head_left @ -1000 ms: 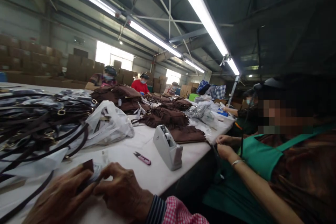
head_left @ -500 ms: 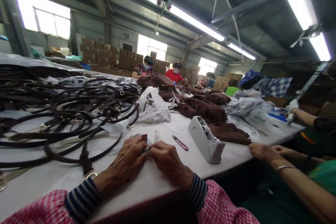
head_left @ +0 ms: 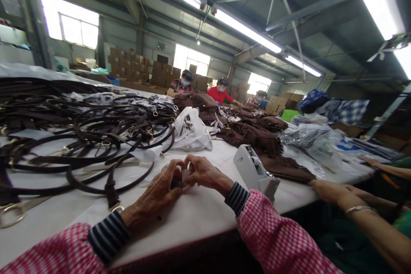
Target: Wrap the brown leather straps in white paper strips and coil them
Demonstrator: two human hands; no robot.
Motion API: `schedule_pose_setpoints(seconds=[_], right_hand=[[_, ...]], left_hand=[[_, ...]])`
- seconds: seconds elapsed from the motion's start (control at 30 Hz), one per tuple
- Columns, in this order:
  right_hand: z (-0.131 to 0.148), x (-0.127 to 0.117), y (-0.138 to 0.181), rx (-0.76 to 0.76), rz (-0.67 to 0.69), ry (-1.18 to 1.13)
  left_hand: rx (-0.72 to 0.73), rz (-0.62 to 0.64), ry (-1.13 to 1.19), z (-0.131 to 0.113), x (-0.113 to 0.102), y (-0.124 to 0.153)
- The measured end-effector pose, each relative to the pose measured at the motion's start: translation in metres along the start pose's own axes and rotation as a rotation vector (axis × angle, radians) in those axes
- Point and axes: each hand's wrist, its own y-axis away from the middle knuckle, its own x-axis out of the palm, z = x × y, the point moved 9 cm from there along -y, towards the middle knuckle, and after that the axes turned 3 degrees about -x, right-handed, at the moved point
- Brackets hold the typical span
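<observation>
Both hands meet over the white tabletop, fingertips touching. My left hand is curled round a small dark item, mostly covered by the fingers, with a bit of clear plastic at its far side. My right hand arches over from the right, its thumb and fingers pinched at a small pale strip against that item. What exactly the two pieces are, I cannot make out. Just right of my right wrist stands a grey tape dispenser. Dark brown straps with metal rings lie coiled to the left.
A white plastic bag sits beyond my hands. Brown fringed bags are piled behind the dispenser, and clear plastic packaging lies further right. A co-worker's hands rest at the table edge on the right. Several people sit across the table.
My hands have lifted slightly and turned, with the right hand now arched over the left. The pink-handled snips are now hidden behind my right hand. The view has shifted a little.
</observation>
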Motion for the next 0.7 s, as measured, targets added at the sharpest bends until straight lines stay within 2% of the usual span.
schedule_pose_setpoints(seconds=[0.1,0.2,0.3,0.37,0.47,0.57,0.7], right_hand=[[-0.007,0.017,-0.010,-0.001,0.202,-0.253],[-0.008,0.021,-0.014,0.005,0.257,-0.353],[-0.007,0.017,-0.013,-0.030,0.228,-0.333],[-0.005,0.014,-0.011,-0.058,0.196,-0.315],[-0.003,0.012,-0.008,-0.054,0.192,-0.315],[0.004,0.012,-0.004,-0.028,0.277,-0.295],[0.021,0.009,-0.001,-0.034,0.431,-0.023]], left_hand=[[0.018,-0.033,0.007,0.000,-0.001,-0.001],[0.016,-0.075,-0.078,0.003,-0.003,-0.001],[0.033,-0.116,-0.348,0.002,-0.006,-0.002],[0.019,-0.072,-0.461,0.004,-0.004,-0.003],[0.035,0.053,-0.465,0.004,0.003,-0.005],[0.088,0.102,-0.414,0.001,0.007,-0.007],[0.175,0.151,-0.331,-0.007,0.012,-0.008]])
